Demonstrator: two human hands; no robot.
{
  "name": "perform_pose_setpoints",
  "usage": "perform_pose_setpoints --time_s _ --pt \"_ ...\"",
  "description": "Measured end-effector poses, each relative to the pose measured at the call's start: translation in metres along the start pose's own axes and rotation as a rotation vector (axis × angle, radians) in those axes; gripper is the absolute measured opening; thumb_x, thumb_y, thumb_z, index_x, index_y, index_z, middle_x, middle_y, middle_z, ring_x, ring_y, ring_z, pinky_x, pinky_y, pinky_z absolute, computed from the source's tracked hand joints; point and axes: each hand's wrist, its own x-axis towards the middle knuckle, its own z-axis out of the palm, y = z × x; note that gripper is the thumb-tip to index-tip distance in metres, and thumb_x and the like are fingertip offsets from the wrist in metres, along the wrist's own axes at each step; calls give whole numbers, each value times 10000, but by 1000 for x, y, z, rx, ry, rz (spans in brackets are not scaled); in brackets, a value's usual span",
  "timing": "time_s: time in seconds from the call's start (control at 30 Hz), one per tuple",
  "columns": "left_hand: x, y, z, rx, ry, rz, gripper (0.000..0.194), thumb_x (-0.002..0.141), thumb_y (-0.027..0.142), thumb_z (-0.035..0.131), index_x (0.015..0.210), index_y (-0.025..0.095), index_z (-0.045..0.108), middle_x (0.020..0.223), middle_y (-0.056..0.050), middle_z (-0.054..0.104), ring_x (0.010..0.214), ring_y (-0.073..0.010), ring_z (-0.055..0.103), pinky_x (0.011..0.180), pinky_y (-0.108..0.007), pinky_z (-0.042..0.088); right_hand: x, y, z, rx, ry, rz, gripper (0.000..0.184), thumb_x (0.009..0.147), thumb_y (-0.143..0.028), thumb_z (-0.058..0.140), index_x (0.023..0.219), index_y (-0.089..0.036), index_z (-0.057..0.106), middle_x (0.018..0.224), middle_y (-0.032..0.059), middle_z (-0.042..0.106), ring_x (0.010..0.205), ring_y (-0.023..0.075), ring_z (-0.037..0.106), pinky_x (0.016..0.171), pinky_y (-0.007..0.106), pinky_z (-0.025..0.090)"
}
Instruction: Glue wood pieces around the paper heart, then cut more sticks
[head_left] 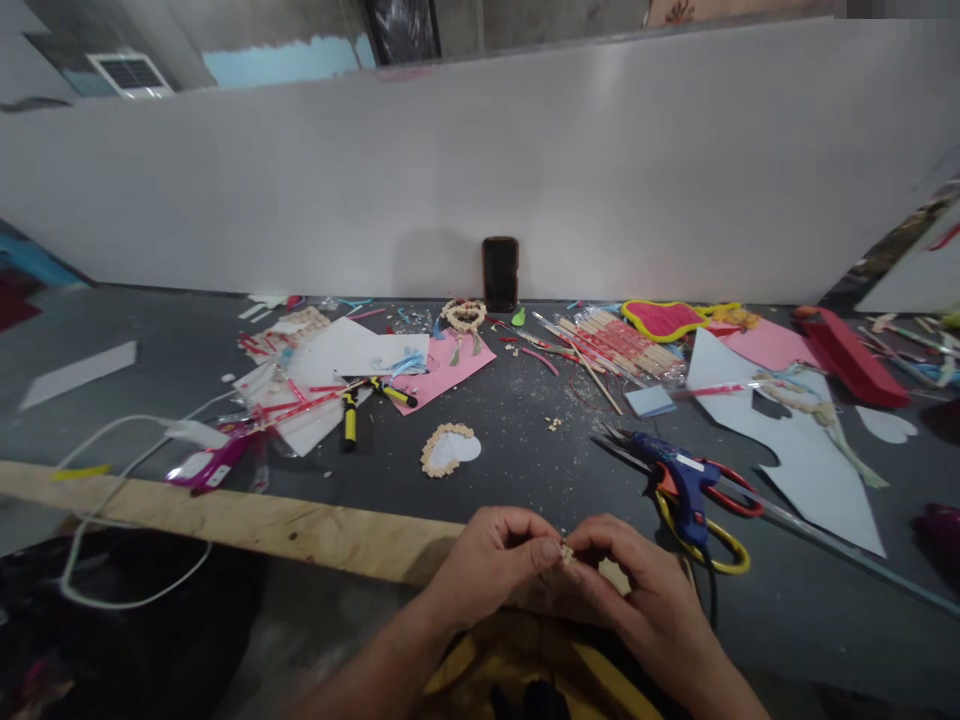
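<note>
My left hand (491, 560) and my right hand (637, 585) meet at the near edge of the dark table (525, 440), fingers curled and pinched together. Between the fingertips sits a tiny pale piece (567, 548), too small to name. A small white heart edged with pale beads (448, 449) lies on the table just beyond my hands. To the right of my hands lies a blue glue gun (686, 480) across red-handled and yellow-handled scissors (724, 525).
A wooden plank (247, 520) runs along the near edge. Yellow-handled pliers (350, 415), pink paper (450, 365), white paper (795, 450), wooden sticks (615, 345), a red box (851, 355) and a white cable (112, 520) litter the table. A dark phone (500, 273) leans against the white wall.
</note>
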Motion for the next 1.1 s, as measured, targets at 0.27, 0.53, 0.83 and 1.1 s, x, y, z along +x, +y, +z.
perform_pose_setpoints --time_s 0.27,0.53,0.83,1.1 --pt "0 -2 0 -15 7 3 287 701 394 655 749 112 681 665 -26 640 616 -110 533 614 -207 407 0 -1 0 0 -7 -3 49 826 -247 509 821 -227 554 748 12 594 672 123 558 603 212 456" --pt "0 -4 -2 -47 0 -16 278 671 368 687 747 101 676 662 -31 631 607 -107 520 600 -214 402 1 3 -1 -41 -18 -19 48 829 -242 514 850 -229 555 763 15 597 683 126 559 616 220 456" --pt "4 0 -10 210 117 81 241 762 348 574 845 140 665 784 -48 664 746 -158 572 694 -251 423 -1 14 -7 -128 121 60 85 819 -277 505 840 -224 568 781 23 626 693 134 587 622 222 469" --pt "7 1 -54 290 453 194 188 729 325 614 825 167 581 730 2 582 671 -114 501 620 -207 394 9 49 3 -349 227 89 116 799 -304 517 829 -214 584 769 30 639 691 157 607 633 260 476"
